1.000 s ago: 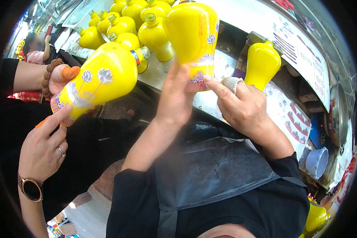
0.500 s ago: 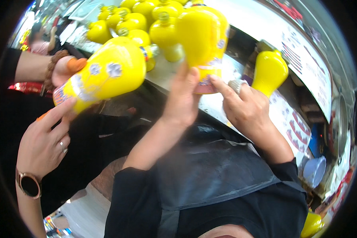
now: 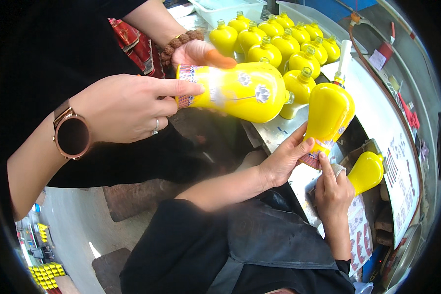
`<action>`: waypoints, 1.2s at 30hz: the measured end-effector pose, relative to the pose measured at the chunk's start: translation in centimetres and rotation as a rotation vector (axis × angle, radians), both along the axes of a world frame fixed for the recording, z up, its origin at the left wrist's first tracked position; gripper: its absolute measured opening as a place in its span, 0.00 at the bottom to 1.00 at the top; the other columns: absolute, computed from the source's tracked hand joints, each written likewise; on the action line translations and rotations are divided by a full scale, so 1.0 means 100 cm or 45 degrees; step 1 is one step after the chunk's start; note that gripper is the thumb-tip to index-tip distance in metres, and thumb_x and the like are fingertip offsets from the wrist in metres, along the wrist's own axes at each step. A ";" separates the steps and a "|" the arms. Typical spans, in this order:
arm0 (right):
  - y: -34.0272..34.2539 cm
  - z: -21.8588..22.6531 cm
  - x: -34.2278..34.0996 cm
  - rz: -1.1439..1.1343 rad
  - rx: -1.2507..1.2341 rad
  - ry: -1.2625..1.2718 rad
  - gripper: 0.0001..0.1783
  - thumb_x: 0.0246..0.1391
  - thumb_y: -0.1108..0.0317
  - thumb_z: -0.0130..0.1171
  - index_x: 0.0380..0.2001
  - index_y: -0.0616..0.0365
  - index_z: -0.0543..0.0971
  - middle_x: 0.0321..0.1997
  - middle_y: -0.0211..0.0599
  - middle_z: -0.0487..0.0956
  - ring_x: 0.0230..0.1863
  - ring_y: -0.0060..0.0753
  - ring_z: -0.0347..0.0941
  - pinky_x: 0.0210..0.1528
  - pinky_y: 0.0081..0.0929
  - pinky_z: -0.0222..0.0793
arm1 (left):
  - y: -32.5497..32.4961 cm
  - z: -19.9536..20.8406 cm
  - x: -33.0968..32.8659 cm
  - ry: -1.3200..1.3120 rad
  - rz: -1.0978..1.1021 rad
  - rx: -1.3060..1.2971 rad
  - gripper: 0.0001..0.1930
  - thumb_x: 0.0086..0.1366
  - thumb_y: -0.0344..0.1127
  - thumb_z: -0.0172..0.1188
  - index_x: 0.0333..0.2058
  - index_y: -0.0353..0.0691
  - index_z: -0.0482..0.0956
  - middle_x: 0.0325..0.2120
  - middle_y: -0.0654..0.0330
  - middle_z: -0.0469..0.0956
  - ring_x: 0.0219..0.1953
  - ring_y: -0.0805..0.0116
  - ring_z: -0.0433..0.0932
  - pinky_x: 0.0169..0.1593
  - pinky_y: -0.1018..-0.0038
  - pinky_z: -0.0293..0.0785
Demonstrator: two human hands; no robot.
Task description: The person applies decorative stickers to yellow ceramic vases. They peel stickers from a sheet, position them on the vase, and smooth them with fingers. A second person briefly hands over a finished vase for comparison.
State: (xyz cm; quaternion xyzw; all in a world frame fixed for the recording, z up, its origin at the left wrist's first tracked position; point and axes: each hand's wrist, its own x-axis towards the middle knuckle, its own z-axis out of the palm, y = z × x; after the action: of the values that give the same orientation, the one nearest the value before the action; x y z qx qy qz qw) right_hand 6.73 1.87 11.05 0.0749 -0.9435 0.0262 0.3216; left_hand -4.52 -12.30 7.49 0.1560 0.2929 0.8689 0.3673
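Note:
My left hand (image 3: 285, 158) grips a glossy yellow bottle (image 3: 330, 110) near its narrow, patterned base. The bottle is tilted, its mouth end up and away from me. My right index finger presses on the printed band at that base. A small greyish-white cloth (image 3: 337, 170) is tucked in the curled fingers of my right hand (image 3: 334, 193). At left, a co-worker's two hands, one with a watch (image 3: 72, 135), hold another yellow bottle (image 3: 259, 93) with white flowers and a patterned base band.
Several plain yellow bottles (image 3: 285, 46) stand grouped on the table beyond. A white stick (image 3: 345, 56) rises by my bottle's mouth. Another yellow bottle (image 3: 367, 171) lies tilted at my right, near printed sheets (image 3: 360, 230). A clear plastic bin (image 3: 230, 12) sits at the back.
The view has swung, so my hands and bottle now appear lower and farther right. The co-worker's hands and bottle appear larger and nearer the middle. My grip and pressing finger look the same.

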 end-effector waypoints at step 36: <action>0.105 0.065 -0.073 -0.104 -1.960 -0.334 0.34 0.64 0.46 0.62 0.60 0.67 0.77 0.34 0.37 0.83 0.29 0.24 0.80 0.39 0.12 0.75 | 0.001 -0.023 -0.010 0.025 -0.524 0.125 0.42 0.67 0.53 0.66 0.74 0.49 0.59 0.63 0.60 0.72 0.66 0.64 0.70 0.68 0.65 0.69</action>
State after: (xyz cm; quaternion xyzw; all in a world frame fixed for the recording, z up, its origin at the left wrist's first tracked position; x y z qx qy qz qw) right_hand -0.57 12.35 17.53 -0.2080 -0.6921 0.6701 0.1694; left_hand -5.53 -12.19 5.23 0.2385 0.2158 0.7872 0.5261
